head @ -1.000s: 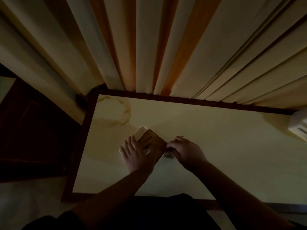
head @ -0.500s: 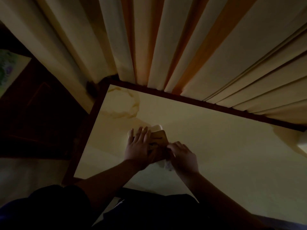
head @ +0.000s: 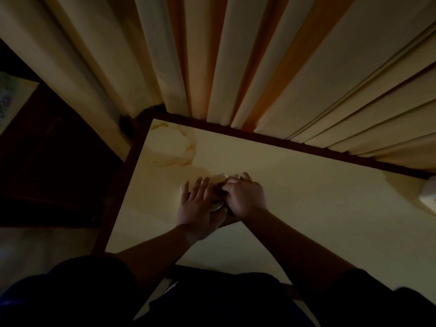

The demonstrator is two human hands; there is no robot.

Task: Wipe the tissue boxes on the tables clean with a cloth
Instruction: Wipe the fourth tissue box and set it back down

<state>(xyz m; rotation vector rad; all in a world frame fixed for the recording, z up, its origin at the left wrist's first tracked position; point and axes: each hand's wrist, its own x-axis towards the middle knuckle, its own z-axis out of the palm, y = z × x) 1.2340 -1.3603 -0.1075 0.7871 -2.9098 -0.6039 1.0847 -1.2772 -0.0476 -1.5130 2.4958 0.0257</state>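
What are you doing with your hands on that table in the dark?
A person leans over a pale table beside long curtains, working on a small tissue box that is mostly hidden under both hands. The left hand lies on it with fingers spread flat, steadying it. The right hand is curled on top of the box, probably round a cloth, though the dim light hides it. A ring-shaped stain marks the table's far corner.

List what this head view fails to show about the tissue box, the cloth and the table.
- Tissue box: mostly hidden under both hands; only a pale corner shows.
- Cloth: dim light and the curled right hand hide it.
- Left hand: lies flat, covering the box's top.
- Object on the table: cut off by the right edge.
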